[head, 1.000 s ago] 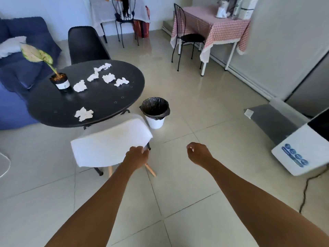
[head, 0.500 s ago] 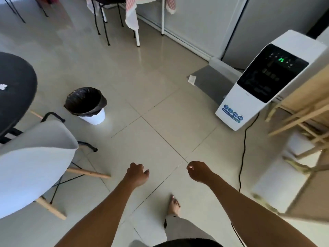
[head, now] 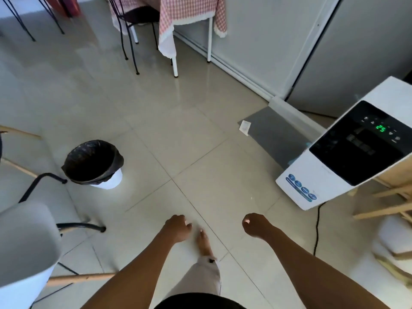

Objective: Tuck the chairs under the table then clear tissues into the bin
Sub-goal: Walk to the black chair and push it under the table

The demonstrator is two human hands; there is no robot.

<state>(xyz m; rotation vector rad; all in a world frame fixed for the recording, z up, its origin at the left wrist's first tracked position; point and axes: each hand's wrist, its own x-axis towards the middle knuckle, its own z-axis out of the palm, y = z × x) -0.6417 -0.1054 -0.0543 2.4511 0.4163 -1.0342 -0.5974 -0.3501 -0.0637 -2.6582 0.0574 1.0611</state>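
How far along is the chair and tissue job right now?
Done: nothing shows as finished; the white shell chair sits at the left edge, its table out of view. In hand: nothing; left hand and right hand are loosely curled and hold nothing. Left: tissues unseen, and none show in the black-lined bin.

Both forearms are bare, with no sleeves, watch or bands showing on either one. The left hand (head: 177,227) and right hand (head: 256,225) wear no gloves or rings that can be made out. A dark garment (head: 198,301) covers the torso at the bottom edge, a light beige trouser leg (head: 200,277) reaches the ankle, and the foot (head: 204,240) is bare
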